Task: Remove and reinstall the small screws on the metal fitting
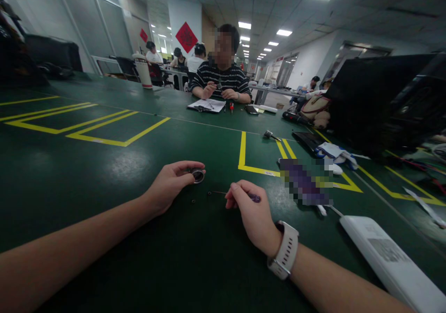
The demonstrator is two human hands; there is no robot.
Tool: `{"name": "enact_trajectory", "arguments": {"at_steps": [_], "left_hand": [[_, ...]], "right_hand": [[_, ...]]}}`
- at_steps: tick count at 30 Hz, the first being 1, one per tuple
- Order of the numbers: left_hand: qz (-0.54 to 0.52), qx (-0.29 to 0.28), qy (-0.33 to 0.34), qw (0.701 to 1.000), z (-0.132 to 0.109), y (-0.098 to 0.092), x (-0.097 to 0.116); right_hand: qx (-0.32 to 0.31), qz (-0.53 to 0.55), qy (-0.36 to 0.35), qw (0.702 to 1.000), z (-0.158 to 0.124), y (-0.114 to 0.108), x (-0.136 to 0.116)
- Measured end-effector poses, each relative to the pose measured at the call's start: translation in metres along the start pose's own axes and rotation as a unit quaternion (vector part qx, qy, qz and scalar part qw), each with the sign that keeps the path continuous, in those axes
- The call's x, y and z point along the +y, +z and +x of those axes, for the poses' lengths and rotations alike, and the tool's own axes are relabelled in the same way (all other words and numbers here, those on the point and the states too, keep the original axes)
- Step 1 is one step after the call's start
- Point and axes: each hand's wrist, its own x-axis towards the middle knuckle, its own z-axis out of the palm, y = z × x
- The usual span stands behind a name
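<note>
My left hand (174, 183) pinches a round dark metal ring-shaped part (198, 176) between thumb and fingers, held just above the green table. My right hand (249, 206) is closed around a small screwdriver (256, 198) with a purple handle. Its thin shaft points left, toward my left hand. At the shaft's tip is a tiny dark nut-like piece (209, 193); whether it sits on the tip or lies beside it I cannot tell. Another tiny ring-like piece (193, 201) lies on the table below my left hand.
A metal part with a stem (268, 135) lies beyond my right hand. To the right are a blurred purple phone-like object (303, 180), a white power strip (386, 252) and gloves (336, 155). Across the table, a person (223, 78) sits behind a clipboard (207, 105). A cup (142, 71) stands far left.
</note>
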Motion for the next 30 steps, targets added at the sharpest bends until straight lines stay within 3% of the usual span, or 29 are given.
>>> {"name": "enact_trajectory", "arguments": {"at_steps": [10, 17, 30], "left_hand": [[-0.004, -0.002, -0.002, 1.000, 0.000, 0.000, -0.001], [-0.013, -0.006, -0.002, 1.000, -0.001, -0.001, 0.000], [-0.049, -0.006, -0.005, 0.999, -0.002, 0.000, 0.003]], "right_hand": [[-0.013, -0.028, -0.012, 0.999, 0.001, 0.000, 0.002], [-0.045, -0.124, -0.004, 0.991, 0.007, -0.005, -0.012], [-0.055, -0.128, -0.206, 0.969, -0.009, 0.005, -0.004]]}}
